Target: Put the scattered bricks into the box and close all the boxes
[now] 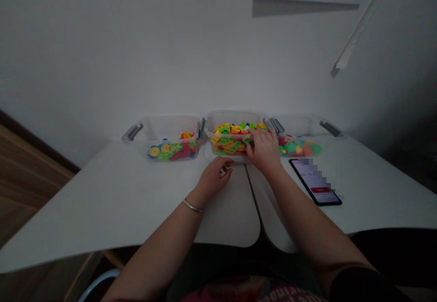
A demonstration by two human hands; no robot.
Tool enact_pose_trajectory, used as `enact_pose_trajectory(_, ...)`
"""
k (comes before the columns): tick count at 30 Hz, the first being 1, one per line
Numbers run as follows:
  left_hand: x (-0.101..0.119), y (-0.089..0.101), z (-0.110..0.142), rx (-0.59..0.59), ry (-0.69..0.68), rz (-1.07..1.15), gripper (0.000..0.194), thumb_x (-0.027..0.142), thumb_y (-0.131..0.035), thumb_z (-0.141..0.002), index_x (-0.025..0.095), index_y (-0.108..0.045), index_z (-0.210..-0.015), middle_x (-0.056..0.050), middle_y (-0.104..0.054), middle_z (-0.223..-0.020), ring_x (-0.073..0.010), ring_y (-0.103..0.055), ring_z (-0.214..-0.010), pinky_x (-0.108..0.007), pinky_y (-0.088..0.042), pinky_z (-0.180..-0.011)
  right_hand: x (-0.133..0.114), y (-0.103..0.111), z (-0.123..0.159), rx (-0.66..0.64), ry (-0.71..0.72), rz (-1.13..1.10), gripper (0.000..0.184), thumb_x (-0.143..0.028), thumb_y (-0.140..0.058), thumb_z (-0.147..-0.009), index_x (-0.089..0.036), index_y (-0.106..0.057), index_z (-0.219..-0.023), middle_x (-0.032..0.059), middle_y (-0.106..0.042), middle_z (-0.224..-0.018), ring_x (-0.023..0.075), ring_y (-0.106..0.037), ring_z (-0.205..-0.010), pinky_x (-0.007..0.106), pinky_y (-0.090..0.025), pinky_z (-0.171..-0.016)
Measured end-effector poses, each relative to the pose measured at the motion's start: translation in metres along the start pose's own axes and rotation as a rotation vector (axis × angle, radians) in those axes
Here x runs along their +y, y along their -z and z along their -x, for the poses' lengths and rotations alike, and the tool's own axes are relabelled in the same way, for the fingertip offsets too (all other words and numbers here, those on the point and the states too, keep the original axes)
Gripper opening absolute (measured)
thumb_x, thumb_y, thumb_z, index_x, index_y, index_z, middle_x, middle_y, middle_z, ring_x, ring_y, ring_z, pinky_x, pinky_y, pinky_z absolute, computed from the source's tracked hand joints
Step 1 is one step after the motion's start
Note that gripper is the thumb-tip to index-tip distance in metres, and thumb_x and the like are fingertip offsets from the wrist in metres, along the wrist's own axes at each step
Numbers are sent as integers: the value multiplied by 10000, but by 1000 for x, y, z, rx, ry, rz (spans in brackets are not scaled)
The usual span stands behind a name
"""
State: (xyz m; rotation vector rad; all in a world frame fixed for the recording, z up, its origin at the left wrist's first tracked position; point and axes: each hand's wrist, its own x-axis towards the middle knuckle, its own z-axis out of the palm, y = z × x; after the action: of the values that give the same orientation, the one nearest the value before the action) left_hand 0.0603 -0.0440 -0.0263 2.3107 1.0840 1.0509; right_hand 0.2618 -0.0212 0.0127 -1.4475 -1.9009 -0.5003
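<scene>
My right hand (265, 151) is at the front right corner of the middle clear plastic box (235, 116). Its fingers lie over the rim and the thumb rests against the front wall. Small plastic building pieces (235, 130) in yellow, green, orange and blue fill this box. Whether any piece is under those fingertips is hidden. My left hand (215, 174) is low over the table, just in front of the same box. Its fingers are loosely bent, with a gap to the thumb and nothing visible in it.
Left of the middle box is a clear box (172, 124) with round and gear-like pieces; another clear box (295, 124) with colourful pieces stands right. A phone (316, 181) lies on the white table (153, 202) near my right forearm. The wall (136, 56) rises behind.
</scene>
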Motion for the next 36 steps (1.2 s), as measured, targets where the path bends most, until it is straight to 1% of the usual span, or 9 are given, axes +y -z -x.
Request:
enact_pose_trajectory(6,0,0,-1,-5,2,-5,243,140,-532,-841,176,-592,-1074,-46,-608,-921,-156,-586,-805,-291,-509,-700,3,5,1,-8,26,-47,435,-233,-547,-839,-117,-579,-1258,147,-648,-1254,286,-541,-1208,504,-210,-1159)
enact_pose_trajectory(12,0,0,0,-2,0,-5,229,140,-533,-840,195,-585,-1056,-36,-605,-913,-155,-593,-809,-293,-516,-706,0,10,6,-16,30,-70,505,-212,-543,-829,-100,-523,-1320,165,-553,-1392,300,-452,-1325,517,-229,-1165)
enact_pose_trajectory(18,1,1,-1,-13,5,-9,224,145,-528,-842,188,-585,-1054,-41,-602,-909,-156,-593,-802,-294,-516,-702,1,12,19,117,-89,-183,523,-248,-511,-849,-138,-457,-1358,189,-472,-1433,292,-393,-1357,521,-294,-1123)
enact_pose_trajectory(20,0,0,-1,-8,5,-4,229,148,-530,-842,192,-585,-1060,-38,-600,-910,-153,-594,-799,-291,-517,-699,5,13,25,171,-129,-152,489,-256,-517,-845,-159,-484,-1324,195,-458,-1421,311,-383,-1349,533,-314,-1095)
enact_pose_trajectory(22,0,-1,-1,-10,4,2,230,148,-532,-840,195,-586,-1058,-34,-597,-906,-148,-594,-791,-285,-516,-692,10,14,30,188,-154,-106,427,-248,-530,-834,-170,-536,-1253,191,-505,-1342,318,-432,-1292,520,-344,-1065)
enact_pose_trajectory(27,-2,-1,0,-14,1,-3,221,153,-528,-845,188,-592,-1054,-41,-601,-913,-150,-595,-793,-286,-514,-690,21,14,40,117,-229,-22,284,-234,-527,-837,-139,-608,-1092,172,-603,-1132,302,-538,-1104,441,-427,-970)
enact_pose_trajectory(30,-1,-1,-1,-18,7,-1,211,153,-531,-843,184,-595,-1042,-43,-602,-914,-149,-593,-788,-287,-517,-686,24,12,45,16,-236,6,275,-239,-508,-856,-126,-623,-1078,153,-646,-1059,298,-560,-1046,426,-437,-949)
enact_pose_trajectory(33,1,-1,-1,-23,16,3,222,144,-535,-832,194,-596,-1039,-36,-601,-906,-148,-596,-789,-283,-519,-685,25,4,52,-117,-238,54,320,-248,-520,-856,-114,-638,-1122,167,-636,-1166,317,-548,-1101,437,-427,-972)
enact_pose_trajectory(36,1,-1,-2,-17,19,1,217,150,-538,-832,200,-595,-1036,-35,-605,-916,-146,-599,-788,-286,-519,-693,25,-7,60,-213,-239,77,399,-263,-570,-828,-99,-627,-1188,187,-570,-1318,341,-501,-1201,454,-405,-1015)
